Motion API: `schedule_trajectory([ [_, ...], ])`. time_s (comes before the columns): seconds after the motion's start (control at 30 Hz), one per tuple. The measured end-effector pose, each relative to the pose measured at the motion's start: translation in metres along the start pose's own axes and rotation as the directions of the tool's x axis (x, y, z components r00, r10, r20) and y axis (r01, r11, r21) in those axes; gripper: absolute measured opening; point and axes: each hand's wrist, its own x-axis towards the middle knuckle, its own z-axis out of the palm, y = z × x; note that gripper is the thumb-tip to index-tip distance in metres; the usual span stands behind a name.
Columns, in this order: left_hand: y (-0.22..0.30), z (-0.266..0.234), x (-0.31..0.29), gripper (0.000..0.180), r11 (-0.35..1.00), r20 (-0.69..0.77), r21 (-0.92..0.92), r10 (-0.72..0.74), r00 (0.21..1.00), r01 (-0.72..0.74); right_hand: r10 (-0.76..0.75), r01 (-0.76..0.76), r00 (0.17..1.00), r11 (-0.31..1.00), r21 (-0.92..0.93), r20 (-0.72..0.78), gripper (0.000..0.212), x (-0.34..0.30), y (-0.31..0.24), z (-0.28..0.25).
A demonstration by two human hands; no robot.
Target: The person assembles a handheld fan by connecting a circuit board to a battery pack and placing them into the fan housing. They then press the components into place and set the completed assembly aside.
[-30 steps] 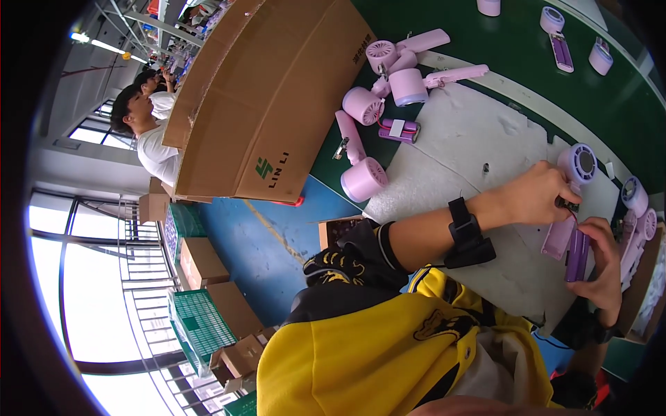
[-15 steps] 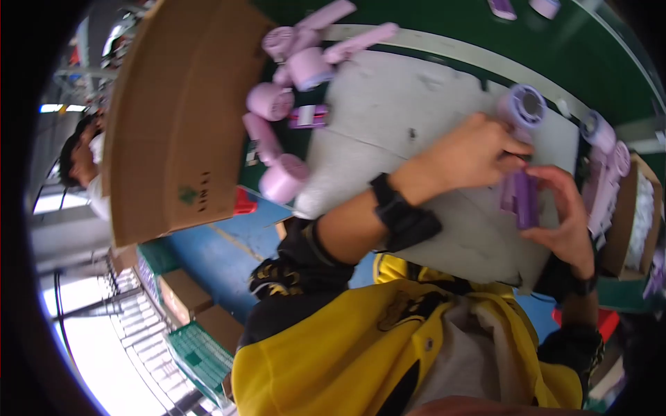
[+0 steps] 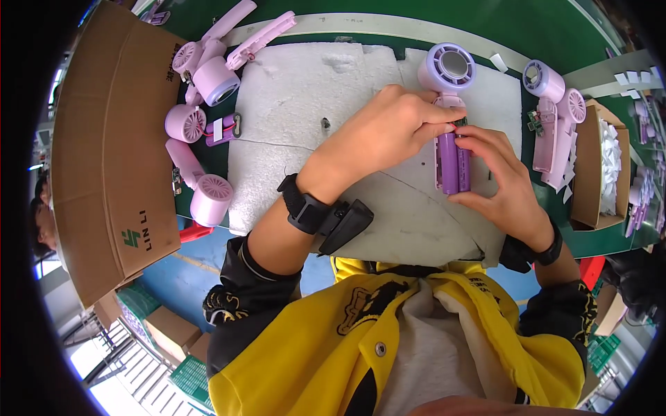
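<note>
A handheld fan in pink and lilac lies on the white foam sheet, its round head point(image 3: 449, 67) away from me and its handle open towards me. Two purple battery cells point(image 3: 454, 165) sit side by side in the handle shell. My left hand point(image 3: 395, 128) reaches across from the left, thumb and forefinger pinched around a small green circuit board point(image 3: 460, 122) at the top of the handle. From the right, my right hand point(image 3: 505, 184) grips the cells lengthwise, fingertips at their upper end and thumb by their lower end. My left fingers partly hide the board.
Several pink fan parts point(image 3: 216, 82) and a wired purple battery pack point(image 3: 222, 130) lie left of the foam sheet point(image 3: 277, 104). A tall cardboard box point(image 3: 114, 152) stands farther left. Right are more fan parts point(image 3: 551, 139) and a carton point(image 3: 588, 197) of white pieces.
The whole view has swung, so the bench and fan appear farther left, and the picture is sharper. Both hands stay on the fan, in much the same grip.
</note>
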Motion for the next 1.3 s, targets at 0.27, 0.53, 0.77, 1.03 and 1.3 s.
schedule_trajectory([
  [0.27, 0.001, 0.000, -0.001, 0.027, 1.000, 0.019, -0.006, -0.024, 1.000, 0.024, -0.061, 0.054, 0.997, 0.989, -0.141, -0.047, 0.057, -0.001, -0.004, 0.001],
  [0.53, 0.003, -0.002, -0.001, 0.025, 0.999, 0.021, -0.015, -0.047, 0.999, 0.047, -0.107, 0.084, 0.990, 0.971, -0.223, -0.095, 0.055, -0.003, -0.002, 0.008],
  [0.77, 0.002, -0.002, -0.002, 0.027, 0.997, 0.025, -0.026, -0.067, 0.997, 0.068, -0.079, 0.068, 0.995, 0.986, -0.155, -0.066, 0.053, 0.000, 0.002, 0.003],
  [1.03, 0.013, -0.011, 0.003, 0.035, 0.965, 0.141, -0.099, -0.228, 0.963, 0.243, 0.063, -0.071, 0.988, 0.996, -0.054, -0.138, 0.052, 0.007, -0.001, 0.012],
  [1.3, 0.009, -0.006, -0.003, 0.048, 0.887, 0.141, -0.205, -0.392, 0.909, 0.414, 0.108, -0.105, 0.994, 0.989, 0.107, -0.024, 0.042, 0.023, 0.004, -0.002],
])
